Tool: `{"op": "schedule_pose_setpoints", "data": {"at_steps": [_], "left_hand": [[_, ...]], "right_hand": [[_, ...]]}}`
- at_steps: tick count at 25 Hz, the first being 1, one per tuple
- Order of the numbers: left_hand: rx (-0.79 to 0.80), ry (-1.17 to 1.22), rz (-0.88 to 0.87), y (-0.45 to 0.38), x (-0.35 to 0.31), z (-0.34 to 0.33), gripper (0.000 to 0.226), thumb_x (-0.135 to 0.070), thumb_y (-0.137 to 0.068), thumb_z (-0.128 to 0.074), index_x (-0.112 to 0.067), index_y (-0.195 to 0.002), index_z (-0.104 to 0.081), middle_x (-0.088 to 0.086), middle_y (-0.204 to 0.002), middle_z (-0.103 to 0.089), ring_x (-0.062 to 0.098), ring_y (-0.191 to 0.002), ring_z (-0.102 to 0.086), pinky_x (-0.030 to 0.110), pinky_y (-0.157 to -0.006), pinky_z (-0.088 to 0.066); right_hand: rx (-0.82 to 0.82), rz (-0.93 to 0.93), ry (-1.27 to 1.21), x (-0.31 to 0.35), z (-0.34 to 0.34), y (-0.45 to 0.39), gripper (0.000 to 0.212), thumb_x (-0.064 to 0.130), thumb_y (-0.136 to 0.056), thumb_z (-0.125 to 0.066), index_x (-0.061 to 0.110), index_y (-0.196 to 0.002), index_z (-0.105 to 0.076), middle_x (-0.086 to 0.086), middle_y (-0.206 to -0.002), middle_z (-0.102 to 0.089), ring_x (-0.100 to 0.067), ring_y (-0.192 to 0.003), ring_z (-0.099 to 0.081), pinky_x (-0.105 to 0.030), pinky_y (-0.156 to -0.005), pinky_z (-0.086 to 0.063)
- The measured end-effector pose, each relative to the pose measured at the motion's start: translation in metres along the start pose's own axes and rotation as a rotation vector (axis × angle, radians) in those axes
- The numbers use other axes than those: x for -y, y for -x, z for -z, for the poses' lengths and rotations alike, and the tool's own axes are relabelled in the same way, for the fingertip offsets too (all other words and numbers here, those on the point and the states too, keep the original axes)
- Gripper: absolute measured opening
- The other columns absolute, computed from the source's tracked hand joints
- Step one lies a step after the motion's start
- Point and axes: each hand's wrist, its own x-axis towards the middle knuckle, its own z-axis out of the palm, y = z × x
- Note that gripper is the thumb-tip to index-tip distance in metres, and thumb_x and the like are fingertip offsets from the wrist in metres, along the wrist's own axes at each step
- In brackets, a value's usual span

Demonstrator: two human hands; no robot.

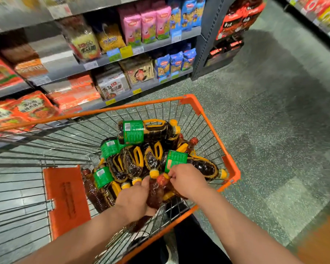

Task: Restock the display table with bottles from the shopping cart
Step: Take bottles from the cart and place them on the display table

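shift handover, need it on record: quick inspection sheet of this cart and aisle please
surface: display table not in view; speckled grey-green floor.
job's things: dark bottles with green labels and yellow handles and caps, piled lying down in the orange wire shopping cart; a red-capped bottle lies nearest the hands.
clutter: orange child-seat flap folded in the cart.
grippers: left hand grips the red-capped bottle's body; right hand is curled at its cap.
cables: nothing seen.
surroundings: shelves of packaged noodles and pasta on the left; more shelving far right.
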Motion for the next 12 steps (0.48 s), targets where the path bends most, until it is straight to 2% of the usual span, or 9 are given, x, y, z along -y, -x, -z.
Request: {"op": "schedule_pose_setpoints", "data": {"at_steps": [2, 4, 6, 8, 10, 12], "left_hand": [[-0.082, 0.102, -0.005, 0.017, -0.001, 0.014, 0.119, -0.056, -0.070, -0.079, -0.016, -0.153, -0.004, 0.007, -0.139, -0.047, 0.026, -0.121, -0.055, 0.040, -0.095, -0.048], [-0.189, 0.219, -0.018, 0.035, -0.003, 0.032, 0.117, -0.055, -0.062, -0.082, -0.023, -0.150, -0.012, 0.000, -0.139, -0.049, 0.023, -0.119, -0.057, 0.038, -0.095, -0.048], [-0.272, 0.268, -0.076, 0.054, -0.003, 0.056, 0.111, -0.056, -0.058, -0.080, -0.031, -0.146, -0.019, -0.009, -0.133, -0.054, 0.015, -0.112, -0.060, 0.031, -0.090, -0.049], [-0.307, 0.292, -0.175, 0.075, -0.004, 0.083, 0.108, -0.056, -0.055, -0.080, -0.038, -0.144, -0.020, -0.015, -0.129, -0.055, 0.010, -0.110, -0.060, 0.027, -0.090, -0.049], [-0.322, 0.342, -0.251, 0.099, -0.009, 0.109, 0.110, -0.052, -0.054, -0.084, -0.041, -0.145, -0.022, -0.018, -0.132, -0.053, 0.008, -0.116, -0.056, 0.028, -0.098, -0.046], [-0.349, 0.373, -0.293, 0.121, -0.010, 0.135, 0.110, -0.047, -0.054, -0.088, -0.045, -0.144, -0.024, -0.019, -0.134, -0.052, 0.006, -0.120, -0.054, 0.027, -0.103, -0.043]], "right_hand": [[-0.069, -0.015, 0.011, 0.004, 0.004, 0.005, 0.030, 0.015, -0.091, -0.054, 0.020, -0.119, -0.065, -0.007, -0.114, -0.065, -0.026, -0.107, -0.059, -0.035, -0.088, -0.051], [-0.094, 0.020, -0.009, 0.012, 0.011, 0.012, 0.038, 0.019, -0.093, -0.057, 0.023, -0.130, -0.056, -0.008, -0.119, -0.062, -0.026, -0.110, -0.057, -0.035, -0.090, -0.049], [-0.089, 0.097, -0.067, 0.024, 0.023, 0.019, 0.048, 0.023, -0.093, -0.058, 0.030, -0.138, -0.045, -0.008, -0.121, -0.060, -0.027, -0.112, -0.057, -0.037, -0.092, -0.048], [-0.090, 0.195, -0.139, 0.038, 0.041, 0.028, 0.058, 0.016, -0.093, -0.053, 0.040, -0.143, -0.036, -0.009, -0.125, -0.058, -0.029, -0.114, -0.055, -0.041, -0.095, -0.047], [-0.134, 0.281, -0.162, 0.047, 0.063, 0.038, 0.062, 0.009, -0.092, -0.048, 0.045, -0.142, -0.037, -0.008, -0.125, -0.058, -0.027, -0.116, -0.054, -0.038, -0.097, -0.044], [-0.211, 0.371, -0.137, 0.054, 0.088, 0.048, 0.059, 0.008, -0.088, -0.053, 0.044, -0.134, -0.047, -0.003, -0.118, -0.062, -0.023, -0.112, -0.057, -0.036, -0.095, -0.045]]}}
